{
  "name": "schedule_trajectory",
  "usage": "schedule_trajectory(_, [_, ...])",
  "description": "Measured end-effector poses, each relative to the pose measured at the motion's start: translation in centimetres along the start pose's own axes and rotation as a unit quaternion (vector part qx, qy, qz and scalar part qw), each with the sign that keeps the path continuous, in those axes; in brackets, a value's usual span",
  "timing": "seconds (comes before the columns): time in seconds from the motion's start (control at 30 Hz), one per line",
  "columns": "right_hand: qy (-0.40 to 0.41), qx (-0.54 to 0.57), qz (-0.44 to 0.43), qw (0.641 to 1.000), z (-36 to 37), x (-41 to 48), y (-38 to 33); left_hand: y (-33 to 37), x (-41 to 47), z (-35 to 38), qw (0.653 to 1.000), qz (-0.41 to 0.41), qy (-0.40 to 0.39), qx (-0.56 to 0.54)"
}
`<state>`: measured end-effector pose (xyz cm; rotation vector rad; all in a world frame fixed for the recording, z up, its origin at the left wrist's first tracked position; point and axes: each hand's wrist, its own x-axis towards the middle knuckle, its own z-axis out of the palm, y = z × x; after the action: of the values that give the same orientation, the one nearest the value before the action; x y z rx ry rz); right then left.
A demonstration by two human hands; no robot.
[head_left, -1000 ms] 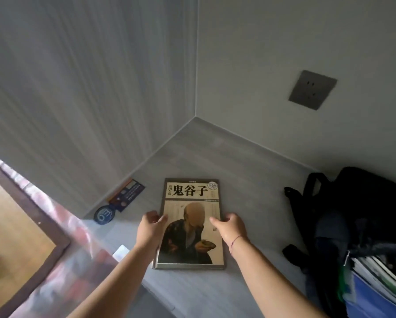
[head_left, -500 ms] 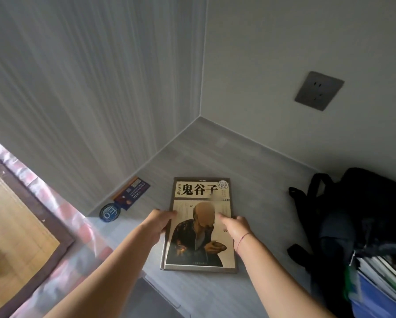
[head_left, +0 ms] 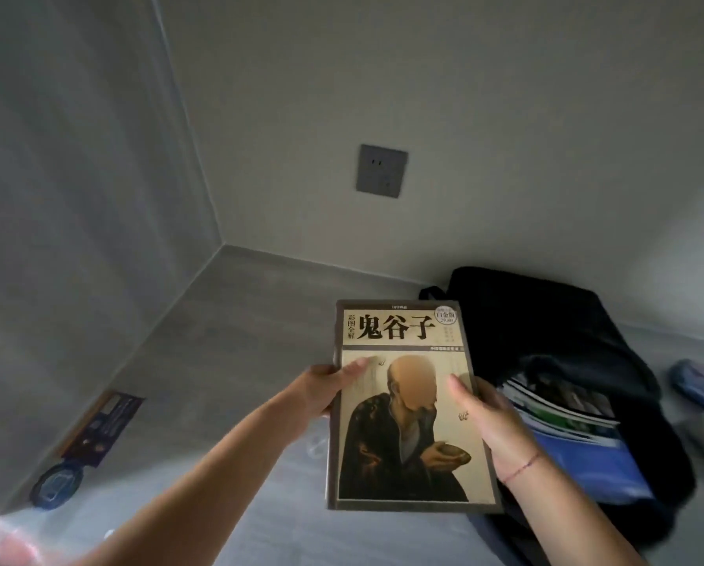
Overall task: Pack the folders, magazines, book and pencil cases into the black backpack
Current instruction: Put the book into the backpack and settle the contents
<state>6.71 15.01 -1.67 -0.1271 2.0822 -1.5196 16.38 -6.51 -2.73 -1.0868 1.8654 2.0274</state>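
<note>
Book (head_left: 407, 422) is off the surface now. A second ago it lay flat, further left. My left hand (head_left: 322, 388) grips its left edge and my right hand (head_left: 485, 414) its right, thumbs on the cover. It hangs just left of the open black backpack (head_left: 566, 320), with magazines (head_left: 558, 406) already inside, so it should go in next, I judge. The title reads 鬼谷子.

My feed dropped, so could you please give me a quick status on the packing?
Left hand and right hand grip the book by its side edges. Black backpack open beside it, magazines and blue folder inside. Nothing seen in the way.
</note>
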Motion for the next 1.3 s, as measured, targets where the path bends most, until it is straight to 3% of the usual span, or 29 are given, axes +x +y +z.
schedule_trajectory(0.2, [0.071, 0.101, 0.024, 0.992, -9.8, -3.0, 2.7, 3.9, 1.2, 10.1, 0.987, 0.058, -0.094, 0.119])
schedule_trajectory(0.27, [0.087, 0.119, 0.041, 0.988, -12.4, -4.0, 4.2, 4.7, 1.6, 13.1, 0.982, 0.087, -0.089, 0.141])
schedule_trajectory(0.33, [0.091, 0.14, 0.044, 0.985, -14.7, -5.2, 5.5, 5.5, 2.3, 15.8, 0.97, 0.155, -0.035, 0.185])
schedule_trajectory(0.4, [0.109, 0.165, 0.053, 0.979, -16.8, -6.2, 7.1, 6.1, 3.2, 18.1, 0.94, 0.231, 0.045, 0.248])
schedule_trajectory(0.5, [0.157, 0.159, 0.057, 0.973, -19.3, -7.5, 9.4, 6.4, 5.1, 20.8, 0.868, 0.321, 0.115, 0.362])
schedule_trajectory(0.57, [0.174, 0.149, 0.064, 0.971, -20.8, -8.1, 10.7, 6.4, 6.2, 21.9, 0.821, 0.36, 0.108, 0.429])
schedule_trajectory(0.67, [0.173, 0.152, 0.081, 0.97, -22.4, -8.2, 11.6, 5.8, 7.5, 22.5, 0.779, 0.379, 0.072, 0.495])
schedule_trajectory(0.8, [0.149, 0.131, 0.089, 0.976, -23.2, -7.4, 11.8, 6.2, 8.3, 22.7, 0.729, 0.431, 0.115, 0.519])
schedule_trajectory(0.87, [0.131, 0.12, 0.094, 0.98, -23.2, -6.7, 11.8, 7.6, 8.1, 22.9, 0.746, 0.446, 0.145, 0.473])
schedule_trajectory(1.0, [0.089, 0.131, 0.101, 0.982, -22.6, -4.9, 11.0, 10.0, 7.3, 23.5, 0.822, 0.41, 0.166, 0.36])
schedule_trajectory(1.1, [0.063, 0.142, 0.117, 0.981, -21.8, -2.8, 9.9, 10.3, 7.0, 23.5, 0.835, 0.4, 0.162, 0.341])
schedule_trajectory(1.3, [0.024, 0.061, 0.125, 0.99, -20.7, 3.7, 7.3, 9.9, 7.3, 23.0, 0.848, 0.396, 0.157, 0.314])
